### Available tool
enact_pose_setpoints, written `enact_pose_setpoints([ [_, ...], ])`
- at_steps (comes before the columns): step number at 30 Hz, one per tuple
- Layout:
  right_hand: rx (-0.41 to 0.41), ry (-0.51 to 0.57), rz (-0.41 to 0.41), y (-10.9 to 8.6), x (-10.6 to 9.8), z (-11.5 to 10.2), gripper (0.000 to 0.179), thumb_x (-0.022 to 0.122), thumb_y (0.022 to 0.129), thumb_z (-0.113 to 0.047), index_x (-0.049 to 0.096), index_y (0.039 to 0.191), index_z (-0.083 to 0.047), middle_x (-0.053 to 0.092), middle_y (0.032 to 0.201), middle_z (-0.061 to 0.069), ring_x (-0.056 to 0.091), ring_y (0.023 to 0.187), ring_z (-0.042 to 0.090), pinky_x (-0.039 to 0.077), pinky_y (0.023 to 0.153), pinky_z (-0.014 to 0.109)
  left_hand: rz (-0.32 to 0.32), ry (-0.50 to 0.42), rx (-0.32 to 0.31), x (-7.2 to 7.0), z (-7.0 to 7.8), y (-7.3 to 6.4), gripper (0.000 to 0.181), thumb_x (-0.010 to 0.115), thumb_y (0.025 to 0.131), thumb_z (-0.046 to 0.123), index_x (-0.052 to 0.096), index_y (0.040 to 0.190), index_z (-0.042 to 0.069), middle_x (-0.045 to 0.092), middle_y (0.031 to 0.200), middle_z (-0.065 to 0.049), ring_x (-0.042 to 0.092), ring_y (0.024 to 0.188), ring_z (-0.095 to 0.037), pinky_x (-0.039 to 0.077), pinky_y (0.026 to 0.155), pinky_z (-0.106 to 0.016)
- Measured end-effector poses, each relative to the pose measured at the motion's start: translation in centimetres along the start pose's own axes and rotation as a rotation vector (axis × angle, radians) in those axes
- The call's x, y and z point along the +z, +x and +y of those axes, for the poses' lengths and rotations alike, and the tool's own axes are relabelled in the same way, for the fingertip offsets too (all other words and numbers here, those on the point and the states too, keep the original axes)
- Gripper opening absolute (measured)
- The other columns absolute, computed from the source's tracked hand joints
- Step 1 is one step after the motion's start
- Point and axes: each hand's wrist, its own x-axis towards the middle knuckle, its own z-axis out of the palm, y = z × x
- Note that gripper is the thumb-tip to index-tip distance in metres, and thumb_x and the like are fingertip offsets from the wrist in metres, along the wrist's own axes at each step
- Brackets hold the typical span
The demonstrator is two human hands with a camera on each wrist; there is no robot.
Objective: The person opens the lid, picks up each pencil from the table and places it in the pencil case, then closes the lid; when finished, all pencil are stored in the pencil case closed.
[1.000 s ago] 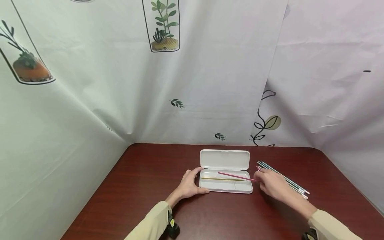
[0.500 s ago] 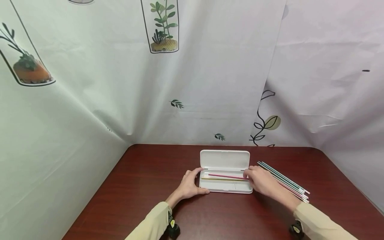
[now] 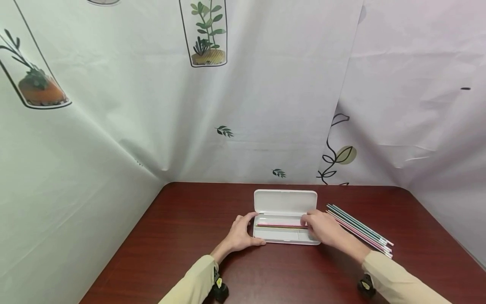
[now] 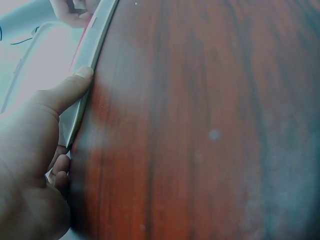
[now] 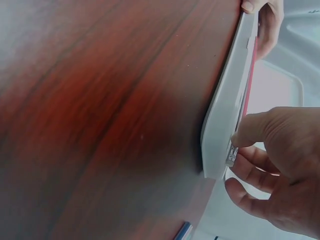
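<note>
Two hands at the case [image 3: 285,236]: my left hand [image 3: 240,232] clasps its left end; my right hand [image 3: 319,227] pinches the pink pencil [image 3: 281,224] inside the tray. Letting go crooked could leave it askew, jamming the lid [image 3: 285,202].

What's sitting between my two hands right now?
In the head view, the open white pencil case spans the gap: the left hand holds its left end, the right hand rests at its right end. Inside lie a pink pencil and an olive pencil.
</note>
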Motion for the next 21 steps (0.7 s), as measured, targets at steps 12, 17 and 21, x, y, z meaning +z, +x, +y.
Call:
enact_pose_setpoints([
  [12,0.052,0.083,0.007,-0.3,-0.7,0.7,0.018,0.075,0.075,0.003,0.07,0.087,-0.01,0.058,0.082,-0.002,0.056,0.071,0.015,0.048,0.061,0.034,-0.011,0.001,-0.001,0.0,0.1,0.1,0.09,0.093,0.066,0.039,0.052,0.142,0.014,0.053,0.106,-0.005,0.047,0.099,-0.02,0.041,0.082,-0.038],
  [17,0.116,0.109,0.071,-1.8,-1.8,1.8,0.016,0.076,0.076,0.0,0.071,0.087,-0.01,0.059,0.08,-0.005,0.053,0.068,0.011,0.047,0.059,0.034,-0.009,-0.002,-0.003,0.0,0.0,0.1,0.09,0.093,0.067,0.039,0.051,0.142,0.013,0.052,0.106,-0.004,0.046,0.098,-0.02,0.041,0.081,-0.038],
  [21,0.174,0.123,0.12,-3.8,-2.7,2.9,0.019,0.077,0.074,0.001,0.07,0.086,-0.013,0.061,0.082,-0.006,0.052,0.066,0.009,0.046,0.057,0.034,-0.007,0.0,0.003,0.0,-0.1,0.2,0.09,0.093,0.067,0.039,0.052,0.142,0.013,0.052,0.105,-0.004,0.046,0.098,-0.02,0.041,0.081,-0.038],
])
